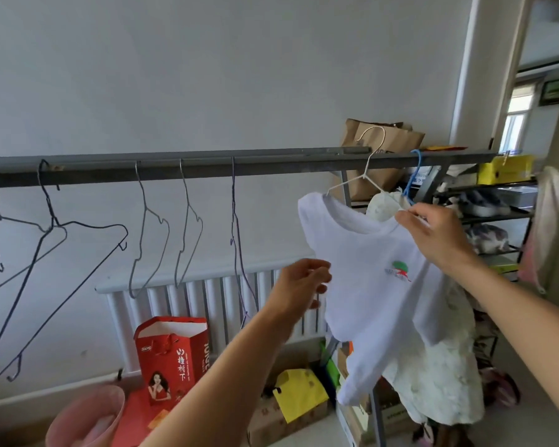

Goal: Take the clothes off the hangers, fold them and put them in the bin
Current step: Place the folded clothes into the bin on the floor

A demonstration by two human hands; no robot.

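White wall behind, with a grey metal rail running across at head height.

Item: empty wire hangers, several, hooked along the rail's left and middle. Judged as garments already taken off.

Item: white T-shirt with a small red and green chest logo, on a white wire hanger. The hanger's hook appears lifted just above the rail, though the angle makes this uncertain. The shirt is not yet off the hanger and not yet folded.

Item: right hand, fingers curled, pinching the shirt's shoulder where the hanger arm runs under it.

Item: left hand, fingers bent, pinching the shirt's edge below the other sleeve.

Item: white lace dress on a blue hanger, hanging from the rail just behind the shirt. Not yet touched.

Item: pink bin, on the floor at lower left, well apart from the shirt. Something pale lies inside, too blurred to name.

Item: white radiator, red gift bag and shoe rack, not part of the work.

Progress, as judged: well past halfway, with this shirt in hand and the dress remaining.
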